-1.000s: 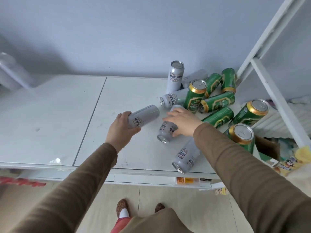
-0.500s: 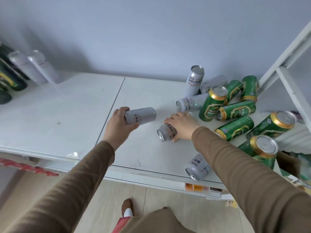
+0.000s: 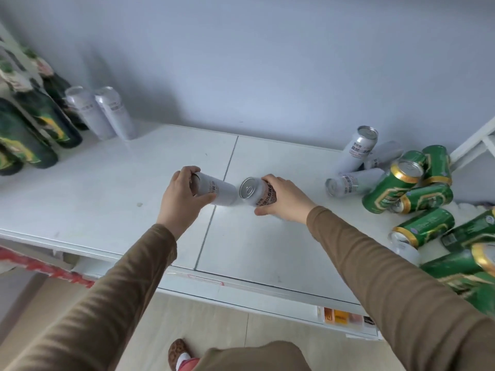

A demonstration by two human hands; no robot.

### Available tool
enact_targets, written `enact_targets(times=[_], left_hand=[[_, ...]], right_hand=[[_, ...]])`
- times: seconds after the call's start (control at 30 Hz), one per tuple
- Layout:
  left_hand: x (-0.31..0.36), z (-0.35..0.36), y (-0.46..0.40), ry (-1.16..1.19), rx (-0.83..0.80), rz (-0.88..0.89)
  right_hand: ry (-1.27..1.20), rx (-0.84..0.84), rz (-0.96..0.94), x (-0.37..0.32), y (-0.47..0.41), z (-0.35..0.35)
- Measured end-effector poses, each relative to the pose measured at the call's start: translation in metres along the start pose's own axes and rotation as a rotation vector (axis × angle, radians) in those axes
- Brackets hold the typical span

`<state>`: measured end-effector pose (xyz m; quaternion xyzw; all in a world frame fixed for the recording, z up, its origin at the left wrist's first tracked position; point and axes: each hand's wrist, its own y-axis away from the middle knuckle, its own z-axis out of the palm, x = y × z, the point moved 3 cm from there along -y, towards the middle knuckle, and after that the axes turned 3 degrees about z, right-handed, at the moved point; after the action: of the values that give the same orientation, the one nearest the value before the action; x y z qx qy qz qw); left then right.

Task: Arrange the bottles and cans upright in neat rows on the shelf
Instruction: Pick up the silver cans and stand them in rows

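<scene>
The left hand [image 3: 180, 195] holds a white can [image 3: 214, 187] that points toward 3 o'clock. The right hand [image 3: 284, 197] grips a second white can [image 3: 255, 190], with its lid toward the person. Both are at the middle of the shelf [image 3: 112, 183]. At 10 o'clock stand two upright white cans [image 3: 100, 112] beside dark green bottles [image 3: 34, 121]. At 3 o'clock lies a heap of green cans [image 3: 417, 188] and three white cans [image 3: 356, 162].
</scene>
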<state>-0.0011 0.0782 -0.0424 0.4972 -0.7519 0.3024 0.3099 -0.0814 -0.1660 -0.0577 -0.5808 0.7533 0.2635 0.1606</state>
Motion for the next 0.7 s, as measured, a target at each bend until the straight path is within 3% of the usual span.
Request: enact_targets(times=[0.37, 0.7], left_hand=[[-0.107, -0.147, -0.062, 0.030, 0.049, -0.023], [-0.159, -0.211, -0.127, -0.004, 0.098, -0.086]], right_hand=[[-0.359, 0.098, 0.008, -0.175, -0.073, 0.073], [-0.428, 0.036, -0.061, -0.254, -0.170, 0.101]])
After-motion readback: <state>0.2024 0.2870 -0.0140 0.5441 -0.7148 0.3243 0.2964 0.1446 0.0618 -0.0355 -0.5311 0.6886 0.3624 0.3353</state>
